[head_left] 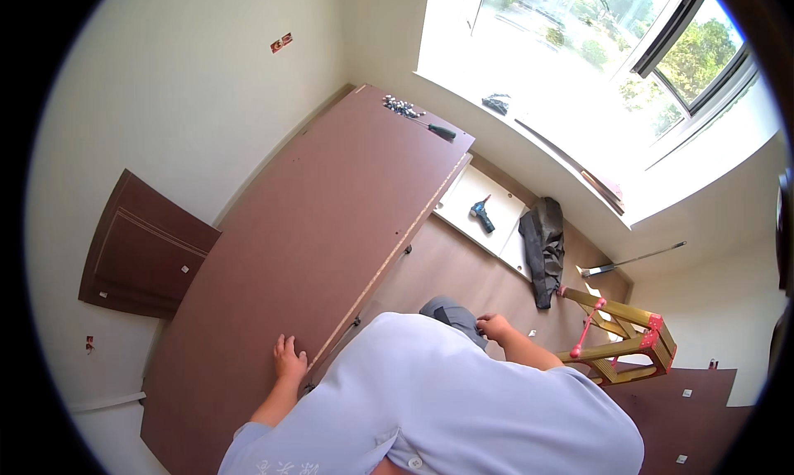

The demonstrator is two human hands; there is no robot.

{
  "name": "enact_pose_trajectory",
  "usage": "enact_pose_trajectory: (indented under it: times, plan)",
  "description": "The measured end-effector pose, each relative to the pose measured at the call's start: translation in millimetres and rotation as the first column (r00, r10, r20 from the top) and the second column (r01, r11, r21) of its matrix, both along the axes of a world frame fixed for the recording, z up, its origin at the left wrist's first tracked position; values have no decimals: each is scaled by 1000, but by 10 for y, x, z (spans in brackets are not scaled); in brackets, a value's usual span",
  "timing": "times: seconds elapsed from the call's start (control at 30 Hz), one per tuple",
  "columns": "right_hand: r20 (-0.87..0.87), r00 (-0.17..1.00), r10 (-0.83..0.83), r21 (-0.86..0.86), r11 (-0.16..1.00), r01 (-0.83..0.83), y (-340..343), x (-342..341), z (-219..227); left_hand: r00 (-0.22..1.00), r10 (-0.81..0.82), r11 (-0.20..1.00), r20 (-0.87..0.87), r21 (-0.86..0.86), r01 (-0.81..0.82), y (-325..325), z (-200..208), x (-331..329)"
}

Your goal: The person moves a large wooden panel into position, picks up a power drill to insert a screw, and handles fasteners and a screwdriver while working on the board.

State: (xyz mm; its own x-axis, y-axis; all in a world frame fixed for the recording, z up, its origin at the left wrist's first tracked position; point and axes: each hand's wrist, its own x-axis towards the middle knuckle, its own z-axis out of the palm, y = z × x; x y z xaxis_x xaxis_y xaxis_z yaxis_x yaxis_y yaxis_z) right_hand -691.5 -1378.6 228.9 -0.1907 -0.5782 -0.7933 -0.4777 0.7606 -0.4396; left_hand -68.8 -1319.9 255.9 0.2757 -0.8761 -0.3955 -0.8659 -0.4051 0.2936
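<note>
A large brown board (298,219) lies broad and flat in front of me, its raw edge facing right. My left hand (289,361) rests on the board's surface near that edge, open, with the fingers apart. Close beside the grey trouser leg (455,316), my right hand (494,327) has its fingers curled in. Whatever they hold, if anything, is hidden. On the board's far end are a pile of small metal fittings (400,106) and a screwdriver (441,131) with a dark green handle. Small dark fittings (356,321) stick out along the right edge.
Right of the board, a power drill (482,214) lies on a white panel (471,195). A black bag (542,252), a long-handled brush (608,268) and a yellow stepladder (628,338) stand or lie farther right. A brown panel (149,243) leans on the left wall; an open window (695,53) is behind.
</note>
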Motion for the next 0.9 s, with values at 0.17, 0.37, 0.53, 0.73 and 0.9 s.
enact_pose_trajectory:
  times: [0.17, 0.37, 0.53, 0.73, 0.9]
  plan:
    - [30, 986, -165, 18, 986, 164, -325, -514, -376, 993, -119, 987, -7, 110, 119, -1359, 132, -453]
    - [-91, 996, -12, 73, 997, 19, -1405, -1477, -1046, 931, -359, 913, -70, 181, 366, -3207, 235, -1877]
    - [-62, 996, -58, 66, 996, 62, -2516, -2161, -2124, 884, -467, 860, -2, 232, 455, -4623, 69, -3284]
    - [-50, 993, 105, 127, 987, -98, -4127, -2719, -3230, 817, -515, 854, 260, 76, 514, -5970, -514, -4388]
    - [-50, 997, 55, 47, 998, -53, -5117, -3131, -4723, 809, -512, 829, 288, -83, 553, -6176, -662, -4492]
